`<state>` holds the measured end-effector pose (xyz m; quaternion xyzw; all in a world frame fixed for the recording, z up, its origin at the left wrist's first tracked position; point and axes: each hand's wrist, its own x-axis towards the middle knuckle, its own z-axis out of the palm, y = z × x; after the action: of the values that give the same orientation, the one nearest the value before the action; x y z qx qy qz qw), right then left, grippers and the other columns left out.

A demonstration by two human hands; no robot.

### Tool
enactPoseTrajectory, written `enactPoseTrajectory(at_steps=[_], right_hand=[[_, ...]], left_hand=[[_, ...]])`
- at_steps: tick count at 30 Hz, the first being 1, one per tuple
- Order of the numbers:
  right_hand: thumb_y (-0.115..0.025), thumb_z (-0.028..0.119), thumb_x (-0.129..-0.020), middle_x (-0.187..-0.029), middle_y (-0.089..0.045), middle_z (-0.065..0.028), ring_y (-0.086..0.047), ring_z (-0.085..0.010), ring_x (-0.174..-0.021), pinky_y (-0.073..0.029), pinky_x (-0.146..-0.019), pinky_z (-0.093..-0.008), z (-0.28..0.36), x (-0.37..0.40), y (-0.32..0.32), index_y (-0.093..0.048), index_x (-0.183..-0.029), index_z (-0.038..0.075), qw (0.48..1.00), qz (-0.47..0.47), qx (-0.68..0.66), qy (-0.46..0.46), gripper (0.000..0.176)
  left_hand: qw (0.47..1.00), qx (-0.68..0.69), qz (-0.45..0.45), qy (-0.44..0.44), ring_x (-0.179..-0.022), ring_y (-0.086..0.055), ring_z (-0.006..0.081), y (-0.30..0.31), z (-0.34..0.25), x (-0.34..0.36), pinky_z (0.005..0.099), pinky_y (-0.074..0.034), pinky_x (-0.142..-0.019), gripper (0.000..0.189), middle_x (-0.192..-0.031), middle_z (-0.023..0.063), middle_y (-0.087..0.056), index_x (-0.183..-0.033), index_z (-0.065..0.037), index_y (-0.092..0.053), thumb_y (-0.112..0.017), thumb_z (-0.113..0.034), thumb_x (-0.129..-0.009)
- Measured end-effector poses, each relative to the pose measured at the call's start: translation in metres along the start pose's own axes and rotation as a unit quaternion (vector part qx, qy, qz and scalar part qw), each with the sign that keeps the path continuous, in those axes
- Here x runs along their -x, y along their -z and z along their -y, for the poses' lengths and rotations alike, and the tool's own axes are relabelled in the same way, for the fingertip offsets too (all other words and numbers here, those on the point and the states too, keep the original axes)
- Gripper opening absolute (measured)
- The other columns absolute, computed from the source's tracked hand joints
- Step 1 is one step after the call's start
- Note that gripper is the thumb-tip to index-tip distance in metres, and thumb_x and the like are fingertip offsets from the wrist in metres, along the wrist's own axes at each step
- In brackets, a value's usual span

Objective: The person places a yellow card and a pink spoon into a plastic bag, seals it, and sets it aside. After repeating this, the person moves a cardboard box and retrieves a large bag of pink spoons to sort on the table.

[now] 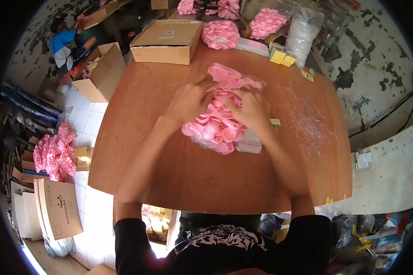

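Observation:
A clear plastic bag filled with pink plastic spoons (222, 121) lies on the brown table in front of me. Round bowls and flat handles of the spoons show through the film. My left hand (192, 98) grips the upper left side of the bag, its fingers curled inward. On the opposite side, my right hand (250, 107) is closed on the bag, with its thumb over the spoons. Some fingertips are hidden among the folds. Close to my right wrist, a stack of clear plastic bags (249, 143) lies partly under the filled bag.
A cardboard box (166, 42) stands at the table's far left. Bags of pink pieces (220, 34), yellow boxes (282, 54) and a clear sack (304, 34) line the back. Thin clear strands (307, 123) lie on the right. Another person (65, 46) sits beyond an open carton (101, 73).

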<state>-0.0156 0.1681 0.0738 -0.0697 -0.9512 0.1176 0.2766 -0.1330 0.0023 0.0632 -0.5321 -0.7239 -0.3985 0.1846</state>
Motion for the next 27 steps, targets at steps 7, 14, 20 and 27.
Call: enactPoseTrajectory(at_steps=[7,14,20,27], right_hand=[[-0.075,0.029,-0.067,-0.089,-0.065,-0.0136,-0.063,-0.0303,-0.084,-0.051,-0.073,-0.0411,-0.013,-0.012,-0.028,-0.074,-0.08,0.012,0.997,0.011,-0.029,-0.067,0.021],[-0.066,0.015,-0.065,-0.069,-0.066,-0.0169,-0.066,-0.0342,-0.068,-0.05,-0.06,-0.0434,-0.005,-0.031,-0.039,-0.071,-0.071,0.008,0.991,0.044,-0.033,-0.121,0.01],[-0.06,0.009,-0.071,-0.078,-0.065,-0.0227,-0.066,-0.0366,-0.072,-0.052,-0.064,-0.0463,-0.002,-0.029,-0.027,-0.064,-0.08,-0.001,0.996,0.078,-0.004,-0.035,0.014],[-0.061,0.007,-0.073,-0.086,-0.065,-0.0203,-0.067,-0.0338,-0.076,-0.054,-0.066,-0.0419,0.01,-0.019,-0.047,-0.06,-0.089,-0.005,0.999,-0.005,0.032,-0.02,0.02]], left_hand=[[0.985,0.013,0.166,-0.043,-0.098,-0.06,0.0345,-0.032,0.035,-0.025,0.04,-0.049,-0.083,0.019,-0.103,0.0156,-0.063,-0.097,-0.004,-0.069,-0.064,-0.006,-0.079],[0.981,0.008,0.185,-0.051,-0.088,-0.057,0.0325,-0.034,0.034,-0.03,0.0417,-0.046,-0.078,0.005,-0.089,0.0121,-0.06,-0.083,0.0,-0.06,-0.062,-0.003,-0.079],[0.973,-0.108,0.132,-0.155,-0.09,-0.058,0.0289,-0.033,0.033,-0.028,0.041,-0.042,-0.079,0.025,-0.092,0.0103,-0.059,-0.099,-0.007,-0.061,-0.059,-0.003,-0.074],[0.969,-0.217,0.097,-0.073,-0.082,-0.062,0.0292,-0.054,0.035,-0.023,0.0414,-0.046,-0.073,0.033,-0.086,0.0116,-0.062,-0.105,-0.008,-0.06,-0.062,-0.007,-0.072]])
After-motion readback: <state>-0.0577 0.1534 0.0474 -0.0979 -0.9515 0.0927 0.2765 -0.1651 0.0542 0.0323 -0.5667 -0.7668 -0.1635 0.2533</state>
